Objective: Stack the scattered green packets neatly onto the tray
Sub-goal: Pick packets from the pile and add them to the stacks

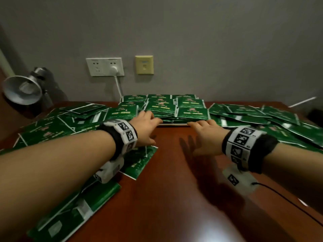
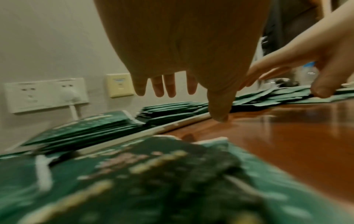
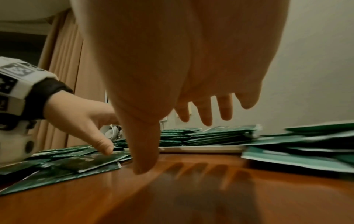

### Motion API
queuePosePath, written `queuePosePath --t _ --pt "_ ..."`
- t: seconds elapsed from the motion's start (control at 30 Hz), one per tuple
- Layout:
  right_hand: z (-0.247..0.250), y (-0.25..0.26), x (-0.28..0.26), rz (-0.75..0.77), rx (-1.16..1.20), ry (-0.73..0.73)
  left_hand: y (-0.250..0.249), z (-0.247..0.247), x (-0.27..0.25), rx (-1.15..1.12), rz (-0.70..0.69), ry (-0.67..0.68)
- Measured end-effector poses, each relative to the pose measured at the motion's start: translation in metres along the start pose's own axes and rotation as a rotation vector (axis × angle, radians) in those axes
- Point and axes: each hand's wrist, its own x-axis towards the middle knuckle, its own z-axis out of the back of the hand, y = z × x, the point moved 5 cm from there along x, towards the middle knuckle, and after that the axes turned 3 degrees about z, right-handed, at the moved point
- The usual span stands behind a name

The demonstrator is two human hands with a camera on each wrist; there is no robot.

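Note:
Green packets [image 1: 162,107] lie stacked in rows on a white tray [image 1: 173,124] at the back middle of the table. More green packets are scattered to the left [image 1: 49,131] and right [image 1: 262,116]. My left hand [image 1: 146,126] reaches the stack's front left, fingers straight, holding nothing. My right hand [image 1: 206,131] is spread flat at the tray's front rim, also holding nothing. In the left wrist view my left hand [image 2: 191,84] hovers before the tray [image 2: 184,122]. In the right wrist view my right hand [image 3: 168,106] hangs above the wood near the tray [image 3: 201,149]. Whether either hand touches the tray I cannot tell.
The brown wooden table [image 1: 174,180] is bare in front of the tray. A metal desk lamp [image 1: 22,89] stands at the far left. Wall sockets [image 1: 104,67] with a white plug and cable sit behind the tray. A black cable [image 1: 288,201] trails from my right wrist.

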Motion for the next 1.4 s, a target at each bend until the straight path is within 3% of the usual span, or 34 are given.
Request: queuePosePath --t 0.17,0.3,0.37,0.5,0.73,0.9,1.07,1.17,1.27,1.4 --pt "-0.019 -0.062 -0.094 -0.265 0.032 0.108 -0.104 -0.014 -0.022 -0.051 -0.159 0.151" --pt "-0.036 -0.115 -0.171 -0.528 0.069 0.183 -0.180 -0.018 -0.036 -0.104 -0.193 0.186" --pt "-0.049 -0.130 -0.202 -0.571 0.080 0.229 -0.211 -0.021 -0.039 -0.096 -0.188 0.227" --pt "-0.080 -0.131 -0.233 -0.500 0.112 0.314 -0.237 -0.024 -0.035 -0.114 -0.134 0.308" --pt "-0.091 -0.095 -0.234 -0.244 0.177 0.198 -0.236 -0.029 -0.036 -0.170 -0.083 0.273" --pt "-0.095 -0.066 -0.225 -0.164 0.175 0.075 -0.238 -0.027 -0.044 -0.117 -0.050 0.272" --pt "-0.092 -0.058 -0.214 -0.139 0.164 0.064 -0.239 -0.027 -0.052 -0.063 -0.053 0.286" --pt "-0.088 -0.060 -0.215 -0.126 0.178 0.133 -0.244 -0.024 -0.052 -0.014 -0.080 0.244" --pt "-0.068 -0.080 -0.207 -0.121 0.220 0.177 -0.245 -0.024 -0.049 -0.020 -0.090 0.222" --pt "-0.053 -0.118 -0.187 -0.214 0.257 0.105 -0.248 -0.020 -0.050 -0.039 -0.131 0.211"
